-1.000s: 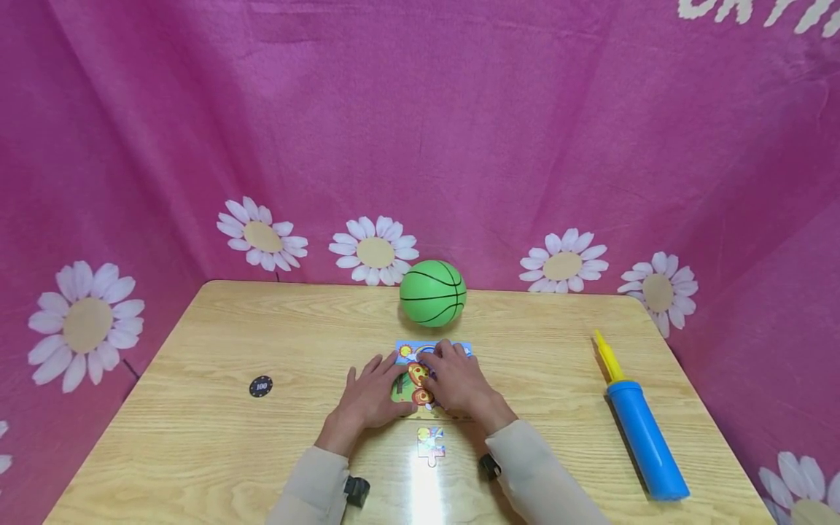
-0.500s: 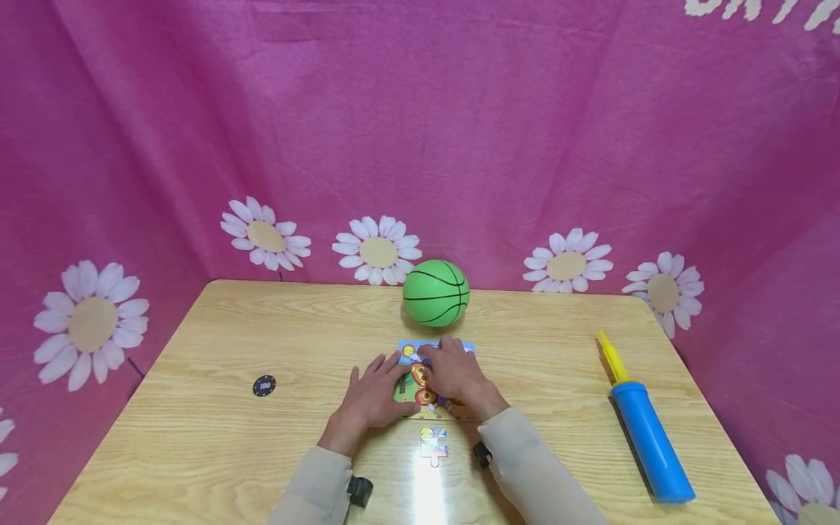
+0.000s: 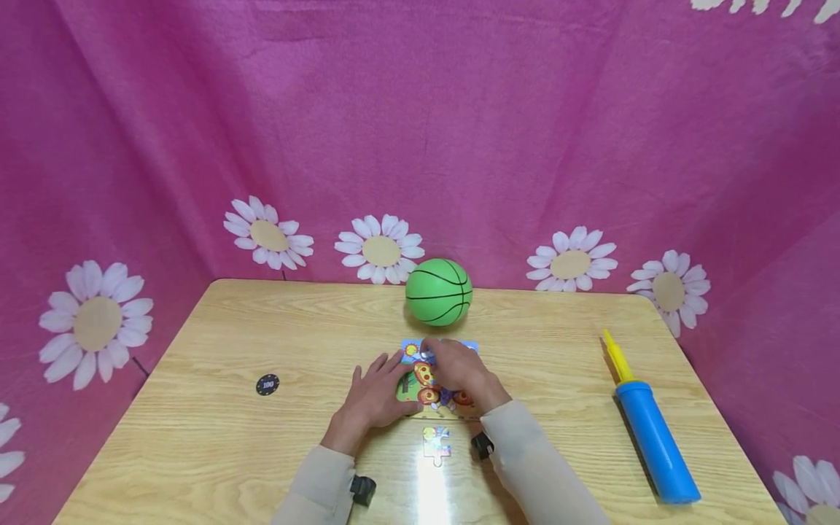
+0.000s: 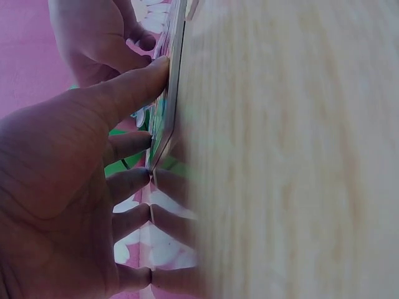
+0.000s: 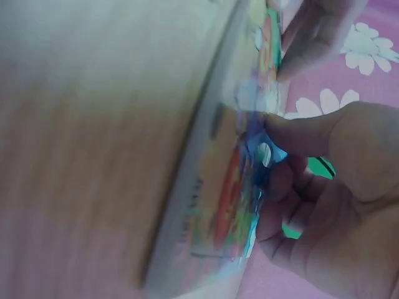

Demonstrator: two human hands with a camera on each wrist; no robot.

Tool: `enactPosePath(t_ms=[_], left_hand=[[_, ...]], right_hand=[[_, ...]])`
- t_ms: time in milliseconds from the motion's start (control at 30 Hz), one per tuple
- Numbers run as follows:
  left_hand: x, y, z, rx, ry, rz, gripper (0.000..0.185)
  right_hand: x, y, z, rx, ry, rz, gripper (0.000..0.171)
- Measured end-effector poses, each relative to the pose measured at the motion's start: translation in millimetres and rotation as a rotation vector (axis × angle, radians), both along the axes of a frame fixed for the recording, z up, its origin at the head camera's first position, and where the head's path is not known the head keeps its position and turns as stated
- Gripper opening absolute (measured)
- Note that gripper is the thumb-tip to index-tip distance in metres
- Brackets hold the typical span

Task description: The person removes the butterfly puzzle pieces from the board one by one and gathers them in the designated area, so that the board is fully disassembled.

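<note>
Table [image 3: 216, 437] first: light wood, glossy, with a glare strip at 6 o'clock right under your forearms, so anything flat can skate on it.

Green basketball [image 3: 438, 292] sits at 12 o'clock of the puzzle, free-standing, nothing chocking it. If you shove the puzzle away from you, its far edge could nudge the ball and send it rolling toward the pink daisy cloth [image 3: 420, 131].

Blue air pump [image 3: 650, 430] lies at 3 o'clock, well apart, yellow nozzle pointing away from you. Low risk unless your right elbow swings wide.

Jigsaw puzzle [image 3: 426, 383] is at table centre, flat, under both hands. Your left hand [image 3: 375, 397] lies spread at its 9 o'clock edge, fingertips [image 4: 146, 180] pressed to the edge and the table (the left wrist view shows the board edge-on against them). If that hand lifts, the board may slide as you push a piece in.

Your right hand [image 3: 462, 372] covers the puzzle's 1 o'clock part, fingers curled, thumb and fingers pinching a puzzle piece [image 5: 259, 146] (blurred, so seating is hard to judge). Forcing it in misaligned could bend a tab or pop neighbouring pieces up.

Loose puzzle piece [image 3: 436, 442] waits at 6 o'clock, just beside your right sleeve [image 3: 531, 467]; a sleeve drag could sweep it off.

Black poker chip [image 3: 267, 384] at 9 o'clock, well apart, no concern.
</note>
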State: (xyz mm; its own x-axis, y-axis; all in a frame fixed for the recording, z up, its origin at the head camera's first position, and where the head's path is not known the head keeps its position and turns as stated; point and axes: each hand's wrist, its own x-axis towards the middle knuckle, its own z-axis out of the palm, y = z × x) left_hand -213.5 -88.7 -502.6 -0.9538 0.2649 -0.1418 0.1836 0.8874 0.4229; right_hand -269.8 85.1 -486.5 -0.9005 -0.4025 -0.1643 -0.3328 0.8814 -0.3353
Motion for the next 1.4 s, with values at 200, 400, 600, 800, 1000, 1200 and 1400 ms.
enactPosePath(t_ms=[200,400,600,800,1000,1200,1400], left_hand=[[0.7,0.4,1.7,-0.004,0.006,-0.006,0.070],[1.0,0.9,1.4,0.006,0.006,-0.001,0.070],[0.8,0.0,1.5,0.009,0.006,-0.002,0.070],[0.0,-0.2,1.5,0.003,0.001,0.000,0.070],[-0.2,0.9,0.5,0.003,0.001,-0.008,0.071],[0.7,1.4,0.0,0.002,0.002,-0.001,0.070],[0.9,0.5,-0.3,0.013,0.010,-0.005,0.070]], right_hand=[[11.3,1.1,-4.3,-0.042,0.144,-0.004,0.040],[21.3,1.9,-3.3,-0.081,0.207,-0.035,0.044],[25.1,1.7,-2.2,-0.139,0.299,-0.016,0.045],[26.2,5.4,-2.9,-0.170,0.284,-0.002,0.045],[20.9,11.6,-4.9,-0.139,0.293,0.017,0.044],[16.3,18.0,-6.7,-0.178,0.372,-0.010,0.034],[19.4,25.6,-1.6,-0.250,0.357,-0.062,0.020]])
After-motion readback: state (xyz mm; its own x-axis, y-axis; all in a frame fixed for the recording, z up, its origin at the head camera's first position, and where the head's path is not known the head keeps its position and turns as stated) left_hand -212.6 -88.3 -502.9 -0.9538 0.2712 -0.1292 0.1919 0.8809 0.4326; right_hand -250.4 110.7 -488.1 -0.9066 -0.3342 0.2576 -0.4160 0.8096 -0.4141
